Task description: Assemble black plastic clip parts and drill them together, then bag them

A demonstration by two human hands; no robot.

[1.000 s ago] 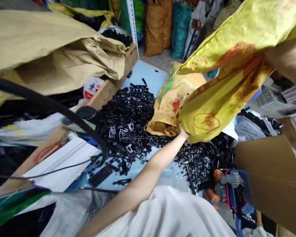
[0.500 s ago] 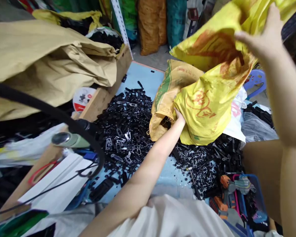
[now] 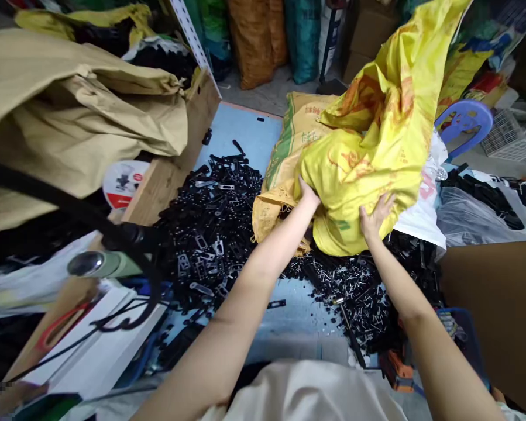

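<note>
A bulging yellow woven sack (image 3: 359, 169) with red print sits on the blue worktop, its loose upper part standing up and folded over. My left hand (image 3: 307, 194) grips the sack's lower left side, its fingers partly hidden by the fabric. Against the lower front right my right hand (image 3: 377, 216) clasps the same sack, fingers bent into the cloth. Behind and left of it lies a tan woven sack (image 3: 284, 152) with a green stripe, its crumpled end close to my left wrist. Small black parts (image 3: 219, 216) are heaped to the left, and screws (image 3: 363, 298) lie in front.
A screwdriver-like tool (image 3: 349, 333) lies by the screws. Along the left runs a wooden board (image 3: 175, 169), with brown paper (image 3: 91, 99) over it. A cardboard box (image 3: 495, 316) stands at the right, near an orange power tool (image 3: 396, 369) and a purple chair (image 3: 468, 123).
My right hand has come down from the sack's raised upper part to its lower front. The sack's top has slumped and folded. My left hand stays at its lower left.
</note>
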